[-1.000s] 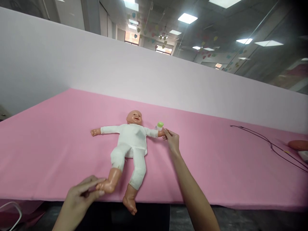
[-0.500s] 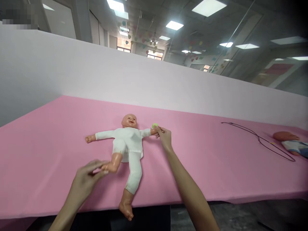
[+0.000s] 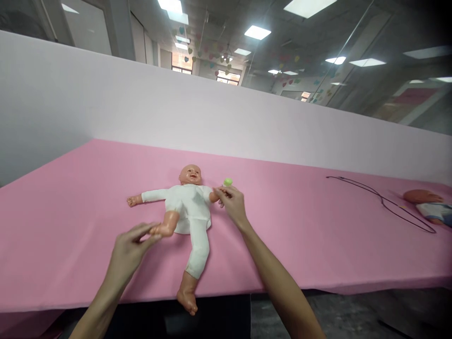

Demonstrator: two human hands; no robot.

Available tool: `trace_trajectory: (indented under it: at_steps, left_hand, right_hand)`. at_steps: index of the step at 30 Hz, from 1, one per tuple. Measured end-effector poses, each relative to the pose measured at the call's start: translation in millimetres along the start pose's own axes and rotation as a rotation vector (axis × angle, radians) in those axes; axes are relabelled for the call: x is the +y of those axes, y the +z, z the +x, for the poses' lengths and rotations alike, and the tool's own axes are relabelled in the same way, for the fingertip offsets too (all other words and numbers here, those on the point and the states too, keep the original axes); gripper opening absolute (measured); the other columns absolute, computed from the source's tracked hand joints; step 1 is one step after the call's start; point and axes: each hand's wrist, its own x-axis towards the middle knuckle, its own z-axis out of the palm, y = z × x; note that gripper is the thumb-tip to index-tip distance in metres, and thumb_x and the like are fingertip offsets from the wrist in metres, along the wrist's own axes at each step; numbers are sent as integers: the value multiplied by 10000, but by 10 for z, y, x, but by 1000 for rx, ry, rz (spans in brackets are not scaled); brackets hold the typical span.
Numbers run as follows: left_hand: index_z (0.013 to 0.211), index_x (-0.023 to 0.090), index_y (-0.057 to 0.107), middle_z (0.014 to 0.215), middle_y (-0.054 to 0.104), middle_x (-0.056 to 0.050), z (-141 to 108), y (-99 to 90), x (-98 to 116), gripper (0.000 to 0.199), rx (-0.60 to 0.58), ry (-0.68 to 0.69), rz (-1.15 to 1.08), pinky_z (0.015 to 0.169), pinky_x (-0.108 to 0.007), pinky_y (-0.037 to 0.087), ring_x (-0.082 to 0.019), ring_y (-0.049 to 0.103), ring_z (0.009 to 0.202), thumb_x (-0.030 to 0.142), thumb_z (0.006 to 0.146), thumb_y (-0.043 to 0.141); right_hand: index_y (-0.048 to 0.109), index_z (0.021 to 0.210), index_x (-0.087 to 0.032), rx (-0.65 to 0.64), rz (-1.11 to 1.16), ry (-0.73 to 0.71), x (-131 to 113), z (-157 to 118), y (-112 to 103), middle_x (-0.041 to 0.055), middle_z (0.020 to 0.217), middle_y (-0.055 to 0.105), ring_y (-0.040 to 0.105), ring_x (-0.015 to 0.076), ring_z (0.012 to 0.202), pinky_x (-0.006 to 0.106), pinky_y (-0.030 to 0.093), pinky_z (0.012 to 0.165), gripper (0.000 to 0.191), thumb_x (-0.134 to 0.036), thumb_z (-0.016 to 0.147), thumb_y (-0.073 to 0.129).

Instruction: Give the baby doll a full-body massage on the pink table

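A baby doll (image 3: 192,202) with a white cloth body lies face up on a pink-covered table (image 3: 289,226), its head toward the wall. My left hand (image 3: 132,247) is closed on the toes of the doll's bent foot, on the left of the view. With my right hand (image 3: 231,202) I grip the doll's hand on the right side, and that arm is bent in toward the body. The doll's other arm lies stretched out to the left. Its other foot hangs over the table's front edge. Just beyond my right hand sits a small light-green object (image 3: 228,181).
A thin black cord (image 3: 383,200) lies looped on the right of the table. Beside it is a second doll (image 3: 429,205) in white and blue clothes, cut off by the view. A white wall (image 3: 226,122) with glass above runs along the back.
My right hand has moved left and pushed the doll's arm in toward its body. My left hand has lifted the doll's foot slightly. The view has shifted a little.
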Motion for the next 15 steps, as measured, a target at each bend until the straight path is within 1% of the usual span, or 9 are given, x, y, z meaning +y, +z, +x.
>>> trace_trajectory:
  at_steps: [2,3,5,6,8,10,12,14,15]
  left_hand:
    - [1037,214,855,1106,816,-106,343,202,31,444,-20,-6,-100,993,-458,579,-354,742,1092,523,717,867]
    - [1040,203,853,1116,814,-118,458,283,29,461,-49,-15,-146,1008,-478,572,-365,736,1115,521,707,868]
    - [1042,198,853,1101,816,-120,521,358,11,457,-73,0,-162,991,-478,582,-361,742,1097,510,708,862]
    - [1046,208,854,1079,819,-109,461,345,-1,435,-71,24,-128,959,-457,597,-347,751,1063,503,726,852]
    - [1024,247,860,1003,817,-73,183,235,-35,348,-48,101,-21,853,-381,627,-299,766,954,492,779,822]
    - [950,282,867,905,799,-41,-224,74,-104,254,-47,179,47,714,-286,632,-244,768,827,493,832,789]
    - [946,312,867,805,769,-13,-638,-57,-229,216,-74,235,106,588,-216,607,-193,750,692,487,883,758]
    - [965,325,863,787,766,2,-964,-109,-400,184,-83,303,128,619,-192,624,-181,763,676,464,905,758]
    - [992,330,859,793,772,6,-1081,-103,-489,163,-77,354,138,638,-182,631,-178,769,677,435,909,766]
  right_hand:
    - [793,809,-199,-136,-112,-129,-75,-127,188,54,785,685,603,169,671,300,498,654,417,-583,937,694]
    - [788,783,-201,-187,-152,-168,-71,-177,259,52,779,678,610,172,704,299,499,684,411,-557,958,677]
    - [784,772,-201,-205,-157,-170,-10,-207,300,48,772,674,618,175,729,301,502,710,403,-536,964,672]
    - [788,792,-197,-169,-123,-127,39,-179,259,46,766,677,617,174,711,301,504,695,399,-547,952,681]
    - [787,828,-179,-49,-19,25,164,-55,70,39,710,674,607,172,641,301,507,638,433,-597,906,709]
    - [764,810,-156,107,81,205,330,97,-192,27,631,652,584,164,566,294,498,576,489,-642,857,730]
    - [721,750,-149,258,115,322,539,199,-420,29,609,651,593,161,568,286,505,576,491,-635,814,760]
    - [656,679,-162,330,89,444,767,215,-544,27,575,633,577,152,545,279,493,557,485,-618,806,758]
    - [624,653,-171,333,69,500,873,197,-565,22,550,614,560,148,524,279,481,541,481,-609,813,745]
